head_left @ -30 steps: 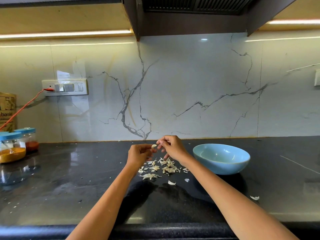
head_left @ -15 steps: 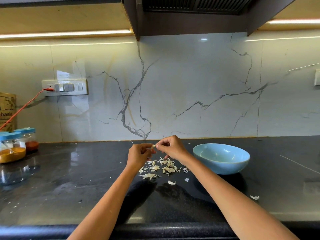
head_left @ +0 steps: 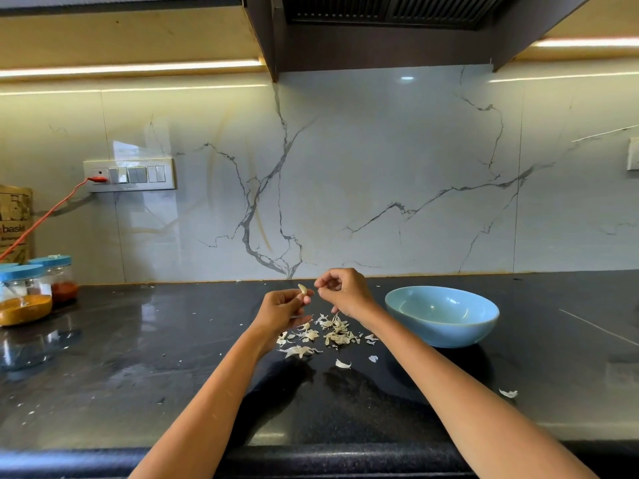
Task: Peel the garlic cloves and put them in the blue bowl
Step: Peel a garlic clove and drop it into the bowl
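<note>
My left hand (head_left: pixel 281 307) pinches a pale garlic clove (head_left: pixel 303 289) between thumb and fingertips, above the black counter. My right hand (head_left: pixel 345 292) sits just to the right of the clove, a small gap away, fingers curled; a thin strip of skin (head_left: pixel 335 314) hangs from under it. A heap of peeled garlic skins (head_left: pixel 328 335) lies on the counter below both hands. The blue bowl (head_left: pixel 442 319) stands to the right of my right hand; no clove shows inside it.
Stray skin flakes lie nearer me (head_left: pixel 343 364) and at the right (head_left: pixel 508 393). Blue-lidded spice jars (head_left: pixel 26 295) stand at the far left by a brown bag (head_left: pixel 15 223). A red cable (head_left: pixel 52 212) runs to the wall socket. The counter's front edge (head_left: pixel 311 458) is close.
My right hand has pulled away from the clove to the right, with a strip of skin trailing below it. The left hand keeps the clove, now more exposed.
</note>
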